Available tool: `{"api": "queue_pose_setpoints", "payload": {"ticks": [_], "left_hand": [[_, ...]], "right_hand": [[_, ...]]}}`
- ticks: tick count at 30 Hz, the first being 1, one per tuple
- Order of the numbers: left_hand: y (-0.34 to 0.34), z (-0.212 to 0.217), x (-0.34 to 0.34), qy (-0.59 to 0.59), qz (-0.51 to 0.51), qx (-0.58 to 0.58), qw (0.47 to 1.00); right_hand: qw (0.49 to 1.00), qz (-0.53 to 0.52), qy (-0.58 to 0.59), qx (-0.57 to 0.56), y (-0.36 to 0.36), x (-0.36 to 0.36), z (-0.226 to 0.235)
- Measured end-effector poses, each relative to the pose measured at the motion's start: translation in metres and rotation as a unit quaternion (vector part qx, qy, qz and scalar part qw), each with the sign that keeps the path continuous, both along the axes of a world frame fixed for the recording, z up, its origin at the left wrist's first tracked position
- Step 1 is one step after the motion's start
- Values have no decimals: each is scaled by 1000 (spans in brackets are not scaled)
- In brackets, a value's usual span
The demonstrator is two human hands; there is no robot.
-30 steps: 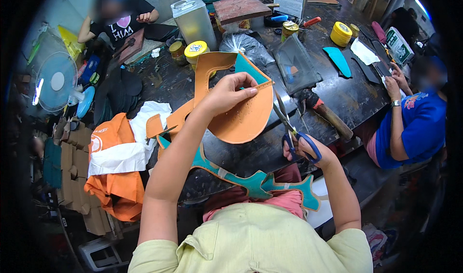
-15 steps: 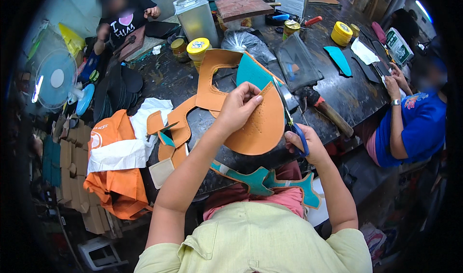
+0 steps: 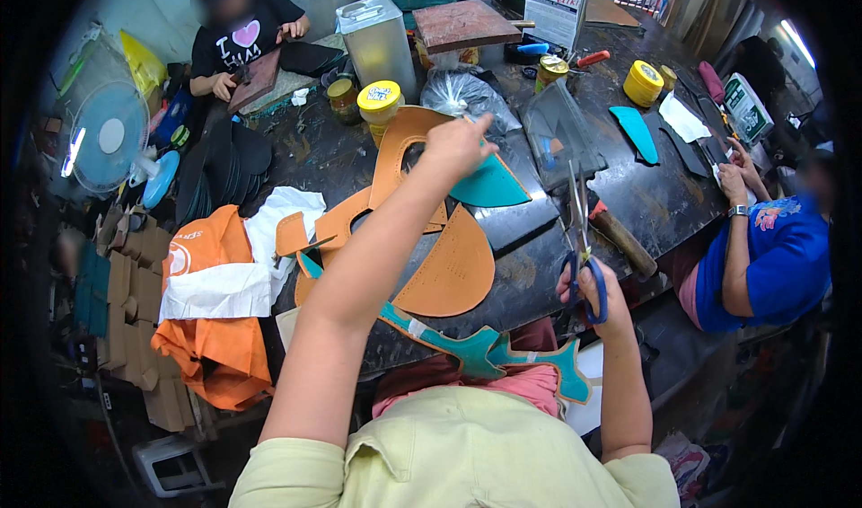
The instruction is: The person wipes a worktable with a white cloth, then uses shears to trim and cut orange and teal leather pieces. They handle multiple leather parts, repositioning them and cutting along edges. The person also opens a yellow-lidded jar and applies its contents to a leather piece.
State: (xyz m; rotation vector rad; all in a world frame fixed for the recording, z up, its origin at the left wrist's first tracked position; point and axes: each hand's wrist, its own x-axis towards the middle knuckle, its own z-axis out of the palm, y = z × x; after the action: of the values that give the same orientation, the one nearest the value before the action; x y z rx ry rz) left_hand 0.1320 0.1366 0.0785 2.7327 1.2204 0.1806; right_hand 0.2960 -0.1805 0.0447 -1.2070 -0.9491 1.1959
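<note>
Since half second ago, my left hand (image 3: pixel 458 144) lifted tan leather piece (image 3: pixel 431 238) farther, pinching its top; right hand (image 3: pixel 593 288) keeps gripping blue-handled scissors (image 3: pixel 579 238), blades clear of leather, cut paused.

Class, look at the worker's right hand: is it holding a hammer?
No, the right hand grips blue-handled scissors, blades pointing up, while the left hand holds up the tan leather piece.

A pale yellow-green short-sleeved shirt is worn, its sleeves ending above the elbows. Both forearms and the hands are left bare; pink cloth is seen at the lap.
</note>
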Motion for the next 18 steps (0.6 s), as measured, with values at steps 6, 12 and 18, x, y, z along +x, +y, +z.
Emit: {"api": "queue_pose_setpoints", "payload": {"ticks": [6,12,18], "left_hand": [[13,-13,27,117,20,13,993],[22,12,-2,-27,-16,30,999],[20,86,-85,-292,-92,-213,928]], "right_hand": [[1000,-9,13,-23,-15,-4,-7],[999,21,6,-43,-2,6,-17],[988,150,7,-24,48,0,-6]]}}
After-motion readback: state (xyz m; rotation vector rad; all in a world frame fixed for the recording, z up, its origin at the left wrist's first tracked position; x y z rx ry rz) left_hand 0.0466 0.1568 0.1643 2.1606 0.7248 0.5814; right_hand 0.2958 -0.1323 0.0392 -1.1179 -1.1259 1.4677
